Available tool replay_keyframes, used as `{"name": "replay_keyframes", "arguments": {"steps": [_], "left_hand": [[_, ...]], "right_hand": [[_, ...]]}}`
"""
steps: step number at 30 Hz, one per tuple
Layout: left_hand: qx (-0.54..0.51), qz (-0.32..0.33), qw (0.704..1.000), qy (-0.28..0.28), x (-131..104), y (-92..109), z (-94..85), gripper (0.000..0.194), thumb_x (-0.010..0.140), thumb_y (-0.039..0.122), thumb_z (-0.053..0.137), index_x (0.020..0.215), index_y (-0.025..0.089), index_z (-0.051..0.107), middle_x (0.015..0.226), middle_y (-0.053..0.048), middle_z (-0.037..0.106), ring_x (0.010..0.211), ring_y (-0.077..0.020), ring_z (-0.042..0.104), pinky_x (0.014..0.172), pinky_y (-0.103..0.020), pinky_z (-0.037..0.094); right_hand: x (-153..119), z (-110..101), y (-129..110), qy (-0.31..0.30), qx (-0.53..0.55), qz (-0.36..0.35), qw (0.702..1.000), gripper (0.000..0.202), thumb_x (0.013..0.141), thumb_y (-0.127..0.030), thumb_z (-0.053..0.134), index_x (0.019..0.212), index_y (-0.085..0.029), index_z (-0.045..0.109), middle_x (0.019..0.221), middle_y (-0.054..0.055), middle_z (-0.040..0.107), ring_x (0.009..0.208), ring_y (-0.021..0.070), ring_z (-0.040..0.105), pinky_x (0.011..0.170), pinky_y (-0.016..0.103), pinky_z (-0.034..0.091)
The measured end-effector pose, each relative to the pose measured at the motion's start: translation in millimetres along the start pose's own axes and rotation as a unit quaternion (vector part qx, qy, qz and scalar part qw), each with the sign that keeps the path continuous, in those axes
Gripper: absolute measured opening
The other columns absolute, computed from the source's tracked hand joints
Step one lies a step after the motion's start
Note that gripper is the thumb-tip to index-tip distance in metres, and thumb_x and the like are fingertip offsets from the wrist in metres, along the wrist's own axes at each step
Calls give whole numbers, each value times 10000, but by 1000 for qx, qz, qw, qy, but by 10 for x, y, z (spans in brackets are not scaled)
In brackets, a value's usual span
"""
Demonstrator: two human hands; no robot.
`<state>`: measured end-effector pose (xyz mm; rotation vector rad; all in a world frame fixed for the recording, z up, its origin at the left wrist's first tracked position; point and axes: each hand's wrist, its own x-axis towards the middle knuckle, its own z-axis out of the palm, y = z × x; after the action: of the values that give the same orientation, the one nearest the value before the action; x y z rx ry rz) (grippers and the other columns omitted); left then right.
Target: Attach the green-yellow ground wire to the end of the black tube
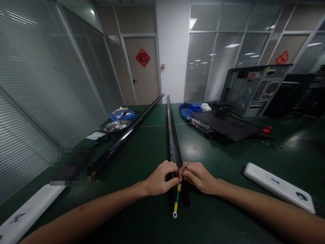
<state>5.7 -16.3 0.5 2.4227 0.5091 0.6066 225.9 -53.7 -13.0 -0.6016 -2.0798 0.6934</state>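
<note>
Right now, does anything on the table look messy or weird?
A little: tiny loose bits lie scattered on the green tabletop near a red handle, not gathered in a container, and a clear plastic bottle lies on its side. I can't tell what the bits are.

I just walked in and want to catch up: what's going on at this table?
A person's left hand and right hand meet over the near end of a long dark channel, fingers at one end of a short green-and-yellow wire. Its other end, a ring terminal, points toward the person. A similar strip lies to the left.
</note>
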Motion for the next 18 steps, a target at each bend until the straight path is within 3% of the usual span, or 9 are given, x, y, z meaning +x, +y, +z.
{"name": "replay_keyframes", "arguments": {"steps": [11,18], "left_hand": [[-14,-12,1000,1,10,8,3,168,983,294,597,873,170,624,901,-23,670,866,-195,591,848,-330,390],[-4,-12,1000,-2,6,-18,1,194,996,317,580,872,170,611,900,-28,664,863,-197,588,847,-328,398]], "right_hand": [[-8,10,38,-1,-9,13,1000,361,1102,-330,399,906,-148,641,753,9,585,589,109,517,632,230,461],[-3,7,33,-7,-25,17,1000,351,1100,-329,408,921,-145,647,819,36,638,725,140,602,719,255,490]]}}
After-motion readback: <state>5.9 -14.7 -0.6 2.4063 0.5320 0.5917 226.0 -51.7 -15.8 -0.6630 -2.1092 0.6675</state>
